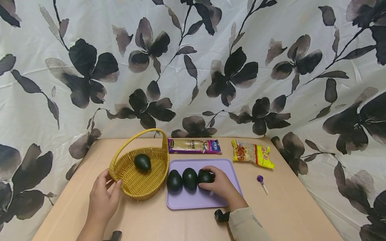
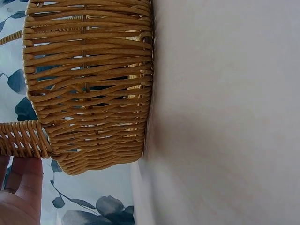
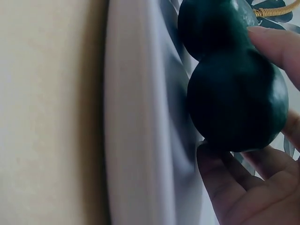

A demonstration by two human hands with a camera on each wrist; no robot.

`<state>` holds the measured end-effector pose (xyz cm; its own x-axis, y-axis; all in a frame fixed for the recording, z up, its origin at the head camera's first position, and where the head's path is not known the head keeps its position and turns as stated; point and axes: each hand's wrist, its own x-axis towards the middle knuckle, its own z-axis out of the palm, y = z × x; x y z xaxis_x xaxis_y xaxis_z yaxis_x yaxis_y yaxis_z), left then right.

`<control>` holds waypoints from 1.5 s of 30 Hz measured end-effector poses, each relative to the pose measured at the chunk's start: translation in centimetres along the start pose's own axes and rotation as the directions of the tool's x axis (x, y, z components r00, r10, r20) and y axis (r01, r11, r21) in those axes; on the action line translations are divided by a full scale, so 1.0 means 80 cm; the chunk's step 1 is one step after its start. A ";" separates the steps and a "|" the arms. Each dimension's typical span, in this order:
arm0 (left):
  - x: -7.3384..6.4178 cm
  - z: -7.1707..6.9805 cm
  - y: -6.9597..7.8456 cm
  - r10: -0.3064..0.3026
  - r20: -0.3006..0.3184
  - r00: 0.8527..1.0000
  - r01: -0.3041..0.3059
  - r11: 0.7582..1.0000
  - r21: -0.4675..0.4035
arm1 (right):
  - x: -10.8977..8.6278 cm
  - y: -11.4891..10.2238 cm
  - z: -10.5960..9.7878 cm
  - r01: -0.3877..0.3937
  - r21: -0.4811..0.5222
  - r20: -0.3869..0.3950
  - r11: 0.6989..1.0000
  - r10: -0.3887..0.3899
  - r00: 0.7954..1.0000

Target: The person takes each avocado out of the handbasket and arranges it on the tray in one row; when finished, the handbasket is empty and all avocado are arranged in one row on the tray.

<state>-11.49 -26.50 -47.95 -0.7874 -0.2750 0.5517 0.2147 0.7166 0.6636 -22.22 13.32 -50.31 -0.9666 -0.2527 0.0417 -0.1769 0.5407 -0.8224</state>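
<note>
A yellow wicker basket [image 1: 129,179] stands on the table's left side, with one dark green avocado [image 1: 142,162] inside. My left hand [image 1: 104,197] holds it at the foot of its handle, thumb at the rim; in the left wrist view the fingers [image 2: 29,180] meet the woven handle [image 2: 21,139]. On the lilac tray [image 1: 208,202], two avocados sit side by side, one at the left [image 1: 174,181] and one in the middle [image 1: 190,179]. My right hand [image 1: 223,184] grips a third avocado [image 3: 236,103] at the row's right end, fingers and thumb around it.
Behind the tray lies a purple-ended noodle pack [image 1: 194,146]. A yellow and red food bag [image 1: 252,154] is at the back right, with a purple-wrapped lollipop [image 1: 261,182] in front of it. Floral cloth [image 1: 187,90] hangs behind the table.
</note>
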 end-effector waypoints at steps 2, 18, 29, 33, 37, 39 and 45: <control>0.000 0.000 0.000 0.005 0.000 1.000 -0.005 1.000 -0.002 | 0.000 0.001 -0.001 0.000 0.001 -0.003 1.000 0.000 1.000; 0.000 0.000 -0.005 0.020 -0.008 1.000 -0.020 1.000 0.000 | 0.007 -0.032 -0.014 0.063 0.096 -0.008 0.993 -0.062 0.998; 0.000 -0.001 -0.005 0.011 -0.004 1.000 -0.011 1.000 -0.001 | 0.022 -0.067 -0.013 0.087 0.104 0.001 0.991 -0.087 0.996; 0.001 -0.001 -0.004 0.000 -0.001 1.000 0.000 1.000 0.005 | 0.029 -0.080 -0.011 0.114 0.127 0.015 0.985 -0.117 0.993; 0.002 -0.001 -0.005 -0.013 0.001 1.000 0.013 1.000 0.005 | 0.036 -0.093 -0.008 0.153 0.124 0.031 0.980 -0.158 0.987; 0.002 0.000 -0.005 -0.016 0.004 1.000 0.016 1.000 0.004 | 0.039 -0.099 -0.007 0.159 0.111 0.044 0.981 -0.165 0.985; 0.002 0.000 -0.005 -0.012 0.003 1.000 0.012 1.000 0.006 | 0.052 -0.115 0.001 0.182 0.100 0.092 0.978 -0.191 0.977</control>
<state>-11.68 -26.79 -48.13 -0.7920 -0.2815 0.5418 0.2016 0.7170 0.6672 -24.57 7.24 -42.65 -0.8938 -0.4242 0.1455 -0.3303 0.4032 -0.8534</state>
